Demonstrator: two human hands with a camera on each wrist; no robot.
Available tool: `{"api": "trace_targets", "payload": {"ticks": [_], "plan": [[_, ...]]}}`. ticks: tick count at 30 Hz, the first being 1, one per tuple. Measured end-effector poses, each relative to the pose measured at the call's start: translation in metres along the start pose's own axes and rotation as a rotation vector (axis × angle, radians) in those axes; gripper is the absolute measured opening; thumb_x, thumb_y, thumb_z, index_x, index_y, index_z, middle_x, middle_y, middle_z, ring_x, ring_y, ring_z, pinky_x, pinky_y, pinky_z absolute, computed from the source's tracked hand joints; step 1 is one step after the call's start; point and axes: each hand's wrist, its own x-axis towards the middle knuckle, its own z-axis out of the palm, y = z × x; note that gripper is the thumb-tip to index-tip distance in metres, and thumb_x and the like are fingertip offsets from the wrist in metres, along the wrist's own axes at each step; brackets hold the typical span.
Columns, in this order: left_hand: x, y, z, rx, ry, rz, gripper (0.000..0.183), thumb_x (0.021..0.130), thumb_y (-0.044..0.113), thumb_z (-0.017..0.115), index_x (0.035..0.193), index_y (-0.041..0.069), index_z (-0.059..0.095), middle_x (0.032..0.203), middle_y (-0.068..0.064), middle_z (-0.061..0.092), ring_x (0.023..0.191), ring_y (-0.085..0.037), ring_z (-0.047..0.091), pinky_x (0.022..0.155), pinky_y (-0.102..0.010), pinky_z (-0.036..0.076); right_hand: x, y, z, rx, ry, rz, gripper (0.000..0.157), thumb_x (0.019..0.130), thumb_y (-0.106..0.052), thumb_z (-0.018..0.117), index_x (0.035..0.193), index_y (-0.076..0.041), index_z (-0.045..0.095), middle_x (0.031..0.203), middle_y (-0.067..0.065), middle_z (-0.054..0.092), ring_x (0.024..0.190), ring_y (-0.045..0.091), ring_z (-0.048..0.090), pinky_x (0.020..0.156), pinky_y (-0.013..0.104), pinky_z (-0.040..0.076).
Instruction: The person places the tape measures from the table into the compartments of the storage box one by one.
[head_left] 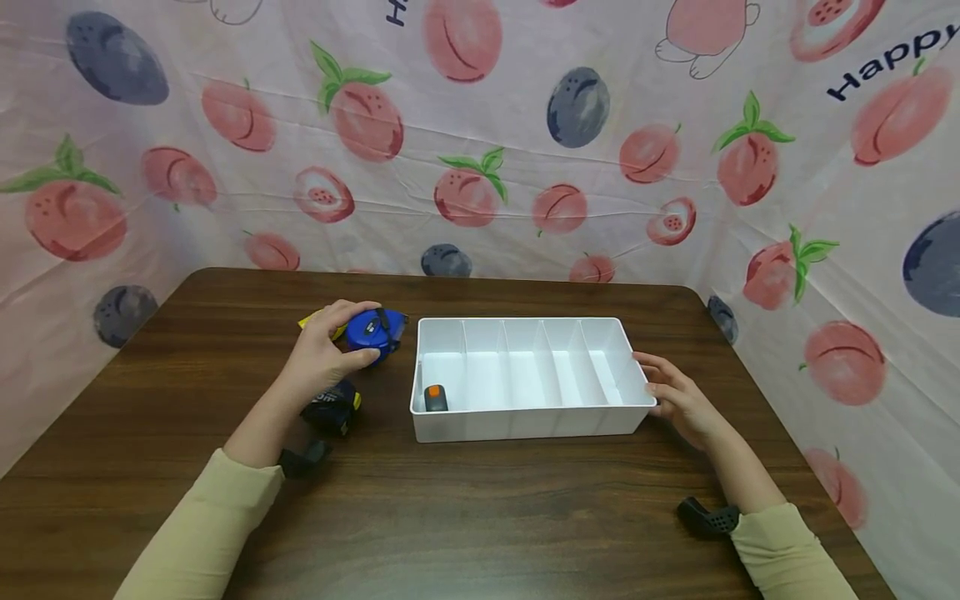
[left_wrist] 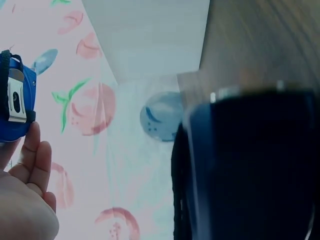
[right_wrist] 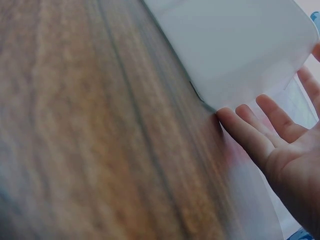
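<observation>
My left hand (head_left: 330, 342) grips a blue tape measure (head_left: 369, 330) between thumb and fingers, left of a white divided box (head_left: 525, 423). A metal belt clip and a black strap show on the tape measure (left_wrist: 29, 95) in the left wrist view. Below that hand sits a black and yellow tape measure (head_left: 330, 408), partly covered by the wrist. At the box's right end, my right hand (head_left: 678, 396) touches the end wall with extended fingers (right_wrist: 245, 132). A small dark grey and orange object (head_left: 435, 398) stands in the leftmost compartment.
A yellow object (head_left: 306, 320) peeks out behind the left hand, mostly hidden. The brown wooden table (head_left: 480, 517) meets a fruit-print cloth (head_left: 510, 108) at the back and sides. A large dark shape (left_wrist: 250, 165) fills the right of the left wrist view.
</observation>
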Motion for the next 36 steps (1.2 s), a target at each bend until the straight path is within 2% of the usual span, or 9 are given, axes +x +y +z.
{"api": "trace_targets", "payload": {"ticks": [5, 12, 24, 32, 36], "plan": [[0.000, 0.004, 0.007, -0.045, -0.039, 0.007, 0.056, 0.081, 0.008, 0.076, 0.132, 0.007, 0.055, 0.122, -0.014, 0.053, 0.115, -0.034, 0.043, 0.096, -0.057, 0.038, 0.000, 0.000, 0.000, 0.011, -0.005, -0.006, 0.041, 0.098, -0.007, 0.043, 0.137, -0.017, 0.044, 0.132, 0.019, 0.035, 0.103, 0.016, 0.056, 0.082, 0.033, 0.051], [-0.001, 0.011, 0.016, -0.042, -0.079, -0.009, 0.056, 0.082, 0.014, 0.076, 0.133, 0.009, 0.055, 0.125, -0.013, 0.051, 0.118, -0.034, 0.040, 0.096, -0.060, 0.036, -0.001, 0.000, 0.000, 0.014, -0.005, -0.004, 0.040, 0.097, -0.007, 0.044, 0.136, -0.018, 0.045, 0.130, 0.015, 0.037, 0.103, 0.016, 0.056, 0.082, 0.033, 0.051], [-0.001, 0.019, 0.030, 0.016, -0.104, -0.023, 0.057, 0.079, 0.017, 0.079, 0.132, 0.013, 0.057, 0.126, -0.011, 0.053, 0.120, -0.035, 0.037, 0.097, -0.063, 0.031, -0.001, -0.001, 0.001, -0.001, -0.007, 0.000, 0.041, 0.097, -0.008, 0.044, 0.138, -0.016, 0.043, 0.134, 0.023, 0.032, 0.104, 0.017, 0.055, 0.083, 0.034, 0.051], [0.001, 0.025, 0.039, -0.011, -0.117, -0.017, 0.058, 0.079, 0.015, 0.080, 0.132, 0.008, 0.056, 0.125, -0.011, 0.054, 0.119, -0.035, 0.036, 0.096, -0.062, 0.033, 0.000, -0.002, 0.001, -0.002, -0.001, 0.005, 0.042, 0.097, -0.008, 0.045, 0.139, -0.013, 0.042, 0.135, 0.026, 0.031, 0.104, 0.017, 0.056, 0.082, 0.033, 0.052], [0.002, 0.027, 0.043, -0.018, -0.120, -0.006, 0.058, 0.077, 0.016, 0.081, 0.131, 0.009, 0.058, 0.124, -0.010, 0.056, 0.118, -0.034, 0.037, 0.095, -0.061, 0.032, -0.001, -0.002, 0.001, 0.006, -0.005, -0.005, 0.044, 0.097, -0.007, 0.045, 0.140, -0.010, 0.040, 0.136, 0.029, 0.029, 0.104, 0.017, 0.057, 0.081, 0.034, 0.052]]}}
